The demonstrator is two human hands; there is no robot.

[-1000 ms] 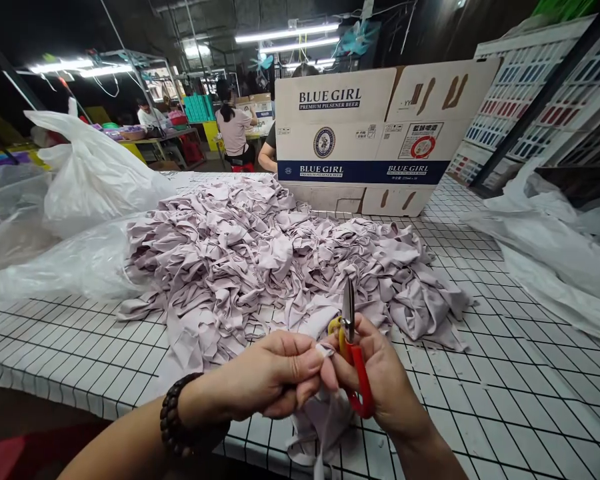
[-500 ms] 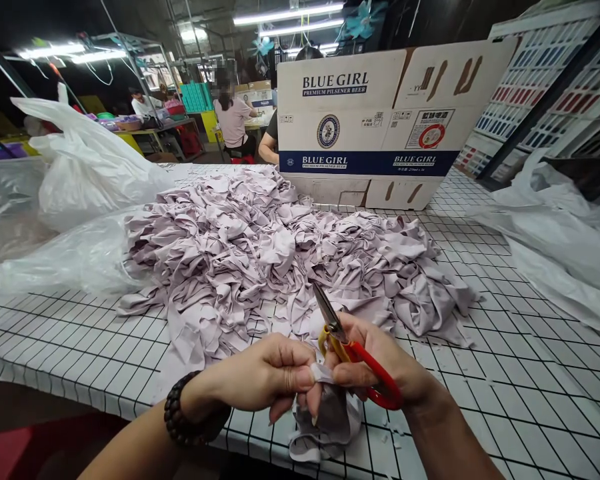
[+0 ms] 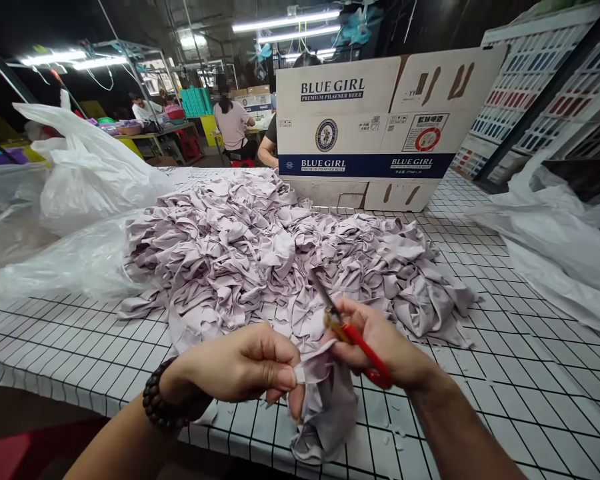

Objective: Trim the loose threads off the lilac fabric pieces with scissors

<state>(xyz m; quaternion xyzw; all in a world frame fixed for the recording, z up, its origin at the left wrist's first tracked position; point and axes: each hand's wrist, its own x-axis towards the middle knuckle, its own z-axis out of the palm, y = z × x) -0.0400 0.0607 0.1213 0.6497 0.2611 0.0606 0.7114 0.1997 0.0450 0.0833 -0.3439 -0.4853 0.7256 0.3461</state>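
My left hand (image 3: 240, 365) is closed, pinching the top edge of a pale lilac fabric piece (image 3: 325, 407) that hangs down over the near table edge. A dark bead bracelet (image 3: 159, 407) circles that wrist. My right hand (image 3: 385, 343) grips red-handled scissors (image 3: 353, 337) with the blades closed and pointing up-left, and its fingers also touch the same fabric piece. Just beyond both hands lies a large heap of lilac fabric pieces (image 3: 280, 253) on the table.
The table has a white cover with a black grid (image 3: 505, 393). A "Blue Girl" cardboard box (image 3: 380, 127) stands behind the heap. Clear plastic bags lie at left (image 3: 80, 180) and right (image 3: 560, 247). People sit at tables far behind (image 3: 233, 127).
The scissors tipped from upright to pointing up-left. My hands drew apart, stretching the fabric piece between them, and more of it now hangs open below.
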